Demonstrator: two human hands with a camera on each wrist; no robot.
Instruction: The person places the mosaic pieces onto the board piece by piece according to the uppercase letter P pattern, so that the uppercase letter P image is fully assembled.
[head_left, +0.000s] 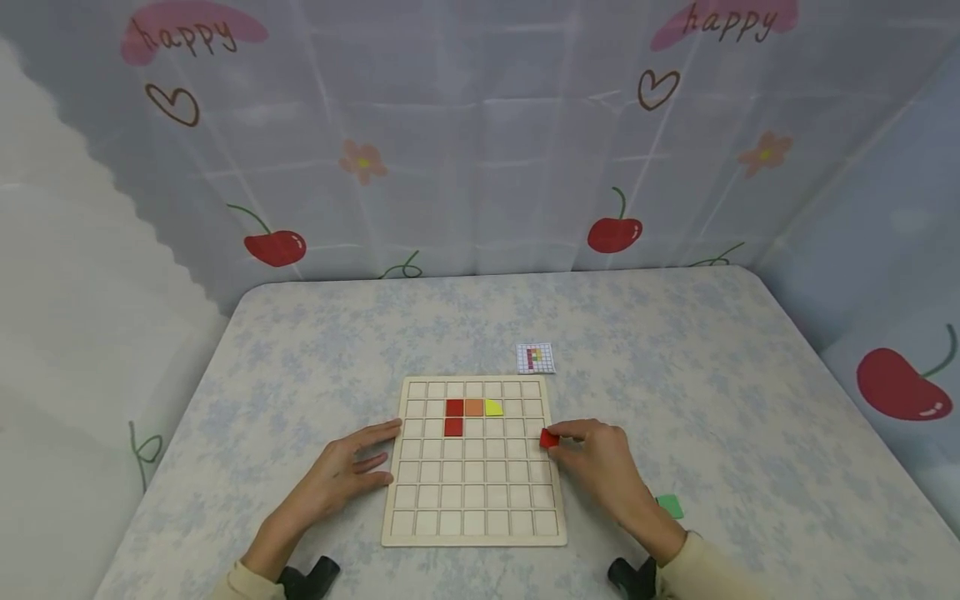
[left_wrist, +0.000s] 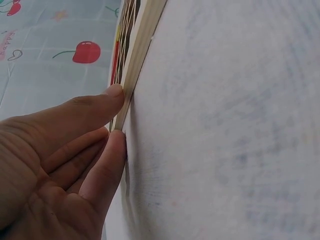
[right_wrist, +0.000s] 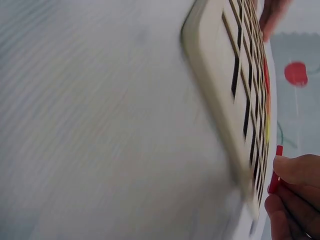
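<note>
A wooden grid board (head_left: 474, 540) lies flat on the table. Two red square tiles, an upper one (head_left: 454, 407) and a lower one (head_left: 453, 427), sit in its cells. Right of the upper one are an orange tile (head_left: 474, 407) and a yellow tile (head_left: 493, 408) with a slanted side. My left hand (head_left: 337, 477) touches the board's left edge with its fingertips and thumb, fingers mostly straight. Between thumb and fingers my right hand (head_left: 600, 467) pinches another red tile (head_left: 549, 438) over the board's right edge; the right wrist view shows this tile edge-on (right_wrist: 275, 170).
A small card (head_left: 536, 358) printed with a coloured grid pattern lies just beyond the board. A green tile (head_left: 670, 505), partly hidden by my right forearm, lies on the table. A curtain with cherries (head_left: 480, 150) hangs behind the table's far edge.
</note>
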